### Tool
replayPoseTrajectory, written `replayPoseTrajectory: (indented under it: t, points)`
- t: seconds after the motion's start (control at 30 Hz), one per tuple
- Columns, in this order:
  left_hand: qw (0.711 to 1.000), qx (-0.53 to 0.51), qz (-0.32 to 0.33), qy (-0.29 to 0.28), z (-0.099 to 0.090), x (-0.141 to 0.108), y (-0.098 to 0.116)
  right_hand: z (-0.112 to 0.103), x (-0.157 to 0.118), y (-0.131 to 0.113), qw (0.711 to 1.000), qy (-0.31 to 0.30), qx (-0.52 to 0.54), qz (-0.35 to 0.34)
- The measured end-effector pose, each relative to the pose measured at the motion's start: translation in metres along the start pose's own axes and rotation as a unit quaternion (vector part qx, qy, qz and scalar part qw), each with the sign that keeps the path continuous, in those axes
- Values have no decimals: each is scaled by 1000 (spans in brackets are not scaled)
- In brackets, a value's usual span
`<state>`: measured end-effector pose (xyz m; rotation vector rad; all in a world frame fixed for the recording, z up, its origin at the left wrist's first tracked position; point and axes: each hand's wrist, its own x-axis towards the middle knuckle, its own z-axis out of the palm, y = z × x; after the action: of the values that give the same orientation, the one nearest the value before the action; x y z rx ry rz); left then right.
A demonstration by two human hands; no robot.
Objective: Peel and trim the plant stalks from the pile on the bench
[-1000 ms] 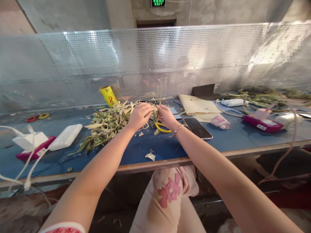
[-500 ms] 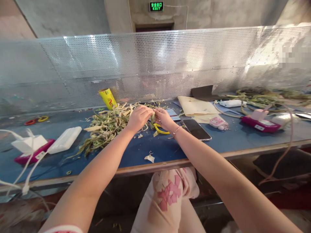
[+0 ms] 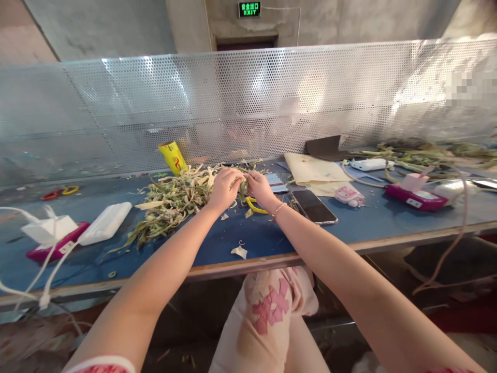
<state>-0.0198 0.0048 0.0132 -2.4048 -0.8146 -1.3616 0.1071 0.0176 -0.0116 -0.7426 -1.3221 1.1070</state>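
Above the blue tabletop, my left hand (image 3: 225, 190) and my right hand (image 3: 260, 189) meet with fingers closed. Between the fingertips is a thin greenish plant stem (image 3: 243, 180), mostly hidden by the fingers. A heap of dried, wilted plant stems and leaves (image 3: 174, 199) spreads to the left, beside and behind my left hand. Just below my right hand lies a yellow loop (image 3: 256, 208), perhaps a scissors handle. A phone (image 3: 314, 207) rests to the right of my right wrist, and a pale plant scrap (image 3: 239, 252) lies near the front edge.
A yellow packet (image 3: 173, 157) leans by the perforated metal screen (image 3: 233, 103). Magenta power strips (image 3: 411, 199) with cables stand at both sides. A white case (image 3: 106, 224) lies left; brown paper (image 3: 316, 168), a pink pouch (image 3: 349, 197) and more stems (image 3: 415, 155) lie right.
My left hand has turned slightly and sits a little more to the left, and its fingers curl more. My right hand stays nearly in place, still pinching.
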Motion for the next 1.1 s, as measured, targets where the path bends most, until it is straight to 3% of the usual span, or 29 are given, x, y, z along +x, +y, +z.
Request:
replayPoseTrajectory:
  t: [0.1,0.27,0.57,1.1]
  points:
    - [1000,2,0,12,3,-2,2,0,2,4,998,43,-31,-28]
    - [999,-15,-29,16,6,-3,7,-2,3,5,995,62,-60,-43]
    - [974,-122,-191,19,14,-3,7,-6,6,8,985,105,-117,-74]
    - [936,-233,-262,-20,14,-2,0,-9,3,2,963,110,-222,-105]
